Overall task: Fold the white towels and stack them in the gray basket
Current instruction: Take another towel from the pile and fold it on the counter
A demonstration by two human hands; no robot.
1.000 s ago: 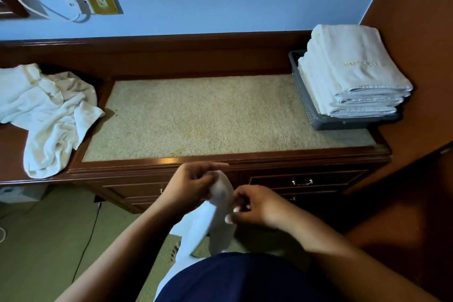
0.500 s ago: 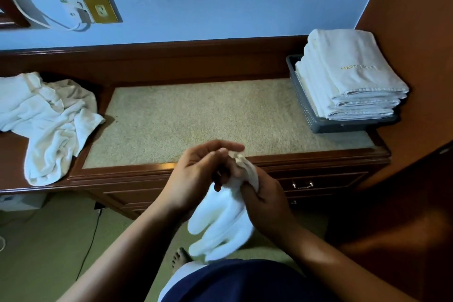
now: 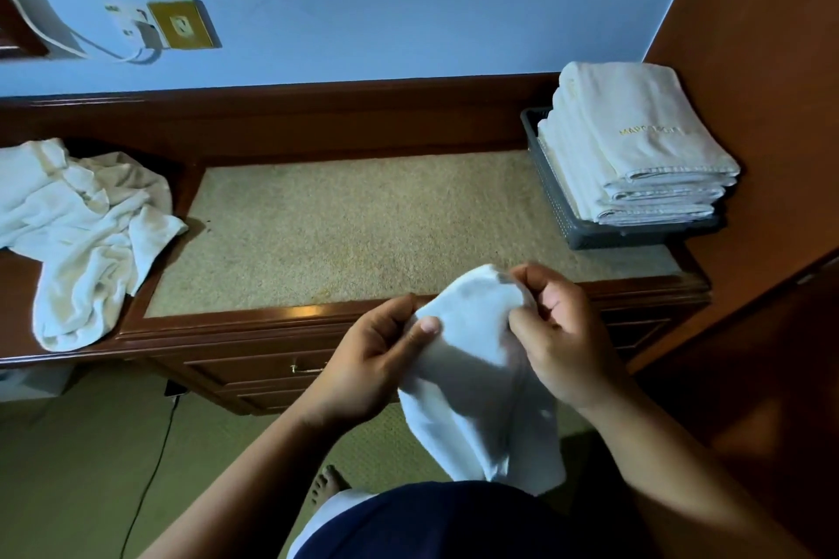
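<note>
The worktop (image 3: pixel 318 317) is being covered across its middle by a speckled beige panel (image 3: pixel 363 218), which is being framed by dark wood. At 3 o'clock the gray basket (image 3: pixel 635 236) is being carried at the worktop's right end, and a stack of folded white towels (image 3: pixel 635 141) is being held in it, rising above its rim. At 9 o'clock a crumpled heap of white towels (image 3: pixel 81 222) is being borne by the bare wood, with one corner being spread onto the panel's left edge.
</note>
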